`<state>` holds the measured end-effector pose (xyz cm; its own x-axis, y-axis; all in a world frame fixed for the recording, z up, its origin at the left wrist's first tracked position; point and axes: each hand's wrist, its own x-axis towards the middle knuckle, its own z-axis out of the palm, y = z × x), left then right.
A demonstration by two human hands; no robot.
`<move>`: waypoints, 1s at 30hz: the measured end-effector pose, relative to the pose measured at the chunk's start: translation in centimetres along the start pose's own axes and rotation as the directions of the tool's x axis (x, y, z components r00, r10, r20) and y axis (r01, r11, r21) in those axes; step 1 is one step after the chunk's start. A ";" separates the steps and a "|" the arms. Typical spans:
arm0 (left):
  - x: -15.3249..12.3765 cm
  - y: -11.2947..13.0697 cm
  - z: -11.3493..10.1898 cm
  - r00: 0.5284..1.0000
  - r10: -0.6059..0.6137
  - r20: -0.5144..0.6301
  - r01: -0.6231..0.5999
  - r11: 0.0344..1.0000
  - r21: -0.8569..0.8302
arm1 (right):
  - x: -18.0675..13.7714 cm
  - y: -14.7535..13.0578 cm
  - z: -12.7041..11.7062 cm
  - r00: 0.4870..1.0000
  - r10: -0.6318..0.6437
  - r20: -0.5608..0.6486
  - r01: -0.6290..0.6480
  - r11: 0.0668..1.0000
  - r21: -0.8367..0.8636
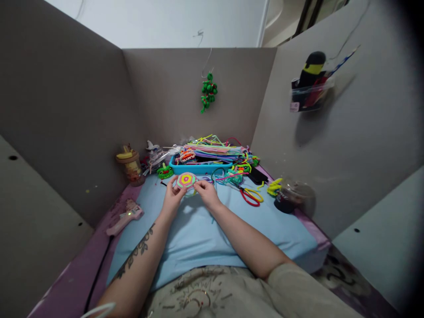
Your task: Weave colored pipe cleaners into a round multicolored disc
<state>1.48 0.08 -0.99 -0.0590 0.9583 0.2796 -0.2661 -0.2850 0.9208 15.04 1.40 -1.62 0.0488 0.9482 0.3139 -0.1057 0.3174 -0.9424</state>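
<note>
Both hands hold a small round coiled piece (186, 180) of pink, yellow and green pipe cleaner above a light blue cloth (198, 229). My left hand (172, 198) pinches its left edge. My right hand (205, 192) pinches its right edge, fingers curled. Just behind them stands a blue tray (198, 168) heaped with coloured pipe cleaners (212, 148).
A pink glue gun (126, 216) lies at the left with its black cord. A jar (130, 165) stands at the back left. Red-and-yellow scissors (250, 195) and a dark cup (289, 197) sit at the right. Cardboard walls enclose the space; a green ornament (208, 92) hangs on the back wall.
</note>
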 end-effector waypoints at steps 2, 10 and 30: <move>-0.1 0.2 0.1 1.000 0.010 -0.020 -0.010 1.000 0.007 | -0.1 -0.1 0.1 0.998 -0.061 0.026 0.063 0.995 -0.072; -0.2 0.4 -0.4 0.996 -0.064 0.058 0.058 0.993 0.100 | 0.0 -0.2 0.0 0.996 -0.079 0.047 0.085 0.989 -0.125; -0.3 -0.1 -0.2 0.984 -0.174 0.042 0.175 0.984 -0.040 | 0.3 0.3 -0.2 0.988 -0.112 -0.107 0.102 0.991 -0.091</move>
<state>1.34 -0.15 -1.23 0.0288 0.9915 0.1268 -0.3105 -0.1117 0.9440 15.25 1.74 -1.83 0.1660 0.9000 0.4031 -0.0091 0.4101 -0.9120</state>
